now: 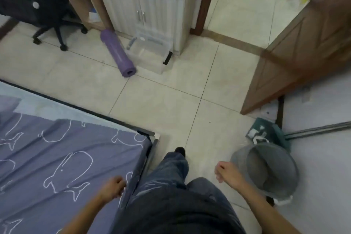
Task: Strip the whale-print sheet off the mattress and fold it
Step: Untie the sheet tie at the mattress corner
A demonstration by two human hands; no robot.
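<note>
The whale-print sheet (57, 157) lies spread on the mattress (57, 109), with a pale strip of mattress bare along its far side; the person stands at the bed's near corner; the left hand (113, 186) hangs with fingers curled right at the sheet's edge, and I cannot tell whether it grips the cloth; the right hand (227, 174) is well apart from it, loosely curled and holding nothing, just beside a mesh bin (266, 169) on the tiled floor (161, 104).

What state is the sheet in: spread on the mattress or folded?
Spread. The sheet lies flat across the mattress, lightly wrinkled, draping over the near side; a strip along the far edge is bare.
</note>
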